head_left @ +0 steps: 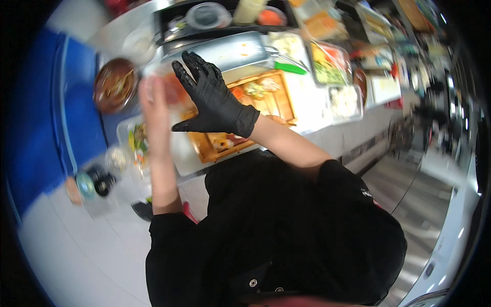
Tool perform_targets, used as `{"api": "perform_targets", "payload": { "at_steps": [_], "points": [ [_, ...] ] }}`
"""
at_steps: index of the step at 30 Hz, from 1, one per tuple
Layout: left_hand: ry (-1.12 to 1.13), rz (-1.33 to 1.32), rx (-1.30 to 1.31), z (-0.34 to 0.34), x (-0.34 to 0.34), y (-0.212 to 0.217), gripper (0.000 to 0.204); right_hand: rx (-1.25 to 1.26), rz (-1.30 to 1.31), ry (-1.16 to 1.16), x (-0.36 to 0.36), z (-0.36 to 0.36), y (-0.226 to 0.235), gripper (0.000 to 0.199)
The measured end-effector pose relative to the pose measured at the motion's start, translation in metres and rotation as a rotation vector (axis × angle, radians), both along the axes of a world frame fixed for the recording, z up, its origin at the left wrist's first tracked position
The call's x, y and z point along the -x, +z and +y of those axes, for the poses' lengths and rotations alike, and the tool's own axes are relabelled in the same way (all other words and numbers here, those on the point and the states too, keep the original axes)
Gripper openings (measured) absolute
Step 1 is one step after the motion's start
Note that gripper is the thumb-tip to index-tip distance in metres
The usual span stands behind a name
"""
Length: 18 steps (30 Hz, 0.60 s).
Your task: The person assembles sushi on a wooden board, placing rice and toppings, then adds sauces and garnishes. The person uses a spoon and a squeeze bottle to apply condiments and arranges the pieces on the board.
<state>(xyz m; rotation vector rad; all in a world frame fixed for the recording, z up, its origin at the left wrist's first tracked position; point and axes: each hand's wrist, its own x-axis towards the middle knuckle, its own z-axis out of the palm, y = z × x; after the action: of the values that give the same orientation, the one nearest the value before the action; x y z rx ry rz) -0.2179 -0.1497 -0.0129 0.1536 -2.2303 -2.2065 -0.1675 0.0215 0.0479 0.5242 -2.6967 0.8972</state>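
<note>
My right hand [212, 100], in a black glove, is raised over the counter with its fingers spread and thumb apart, holding nothing visible. Under it lies a wooden tray [287, 92] with portions of food, partly covered by the glove. Just left of the glove, my bare left hand [153, 94] is smeared by motion, so its fingers cannot be made out. A blurred reddish thing [175, 91] shows between the two hands; whether the left hand touches it is unclear. Beyond the tray lies a tool with a green handle [290, 67], beside a long metal container [238, 51].
A brown bowl [115, 84] stands at the left, with a clear container of vegetables [137, 140] nearer me. To the right are a container of sliced vegetables [331, 61] and one of white pieces [344, 102]. A black tray [161, 23] with tubs lies at the back.
</note>
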Motion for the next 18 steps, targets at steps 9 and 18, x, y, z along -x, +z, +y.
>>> {"api": "perform_targets", "payload": {
  "at_steps": [9,18],
  "points": [
    [-0.022,0.230,0.682,0.068,0.258,-0.057,0.066,0.206,-0.222,-0.712,-0.146,0.167,0.005,0.048],
    [0.258,0.428,1.412,0.078,0.266,-0.095,0.063,0.366,-0.382,-1.071,-0.227,0.288,-0.010,0.031]
  ]
}}
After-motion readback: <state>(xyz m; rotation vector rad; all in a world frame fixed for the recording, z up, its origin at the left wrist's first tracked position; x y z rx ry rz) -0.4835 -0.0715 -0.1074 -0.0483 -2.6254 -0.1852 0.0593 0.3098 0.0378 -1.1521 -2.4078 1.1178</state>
